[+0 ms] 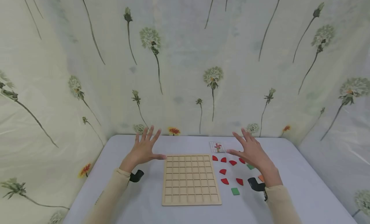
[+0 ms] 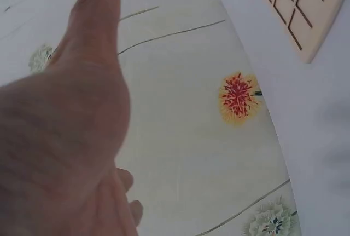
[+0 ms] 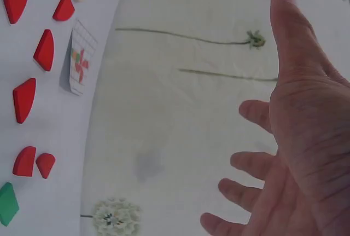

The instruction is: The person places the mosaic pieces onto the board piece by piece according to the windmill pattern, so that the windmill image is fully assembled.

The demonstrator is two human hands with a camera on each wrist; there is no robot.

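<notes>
Both hands are raised over the white table with fingers spread, and neither holds anything. In the head view my left hand [image 1: 142, 150] is at the upper left of a wooden grid board [image 1: 192, 180], its thumb pointing in toward the board's corner. My right hand [image 1: 252, 151] hovers on the other side, above several red pieces [image 1: 224, 181] with curved edges. A small pattern card [image 1: 217, 147] with a red pinwheel figure lies behind the board, left of the right hand. In the right wrist view, red pieces [image 3: 23, 100] and a green piece [image 3: 7, 204] lie beyond the open fingers.
A green square [image 1: 235, 191] lies right of the board's front corner. An orange piece [image 1: 261, 178] is partly hidden by the right wrist. Black wrist mounts [image 1: 256, 185] show at both forearms. A cloth [image 1: 179, 73] printed with dandelions hangs behind the white table [image 1: 144, 198].
</notes>
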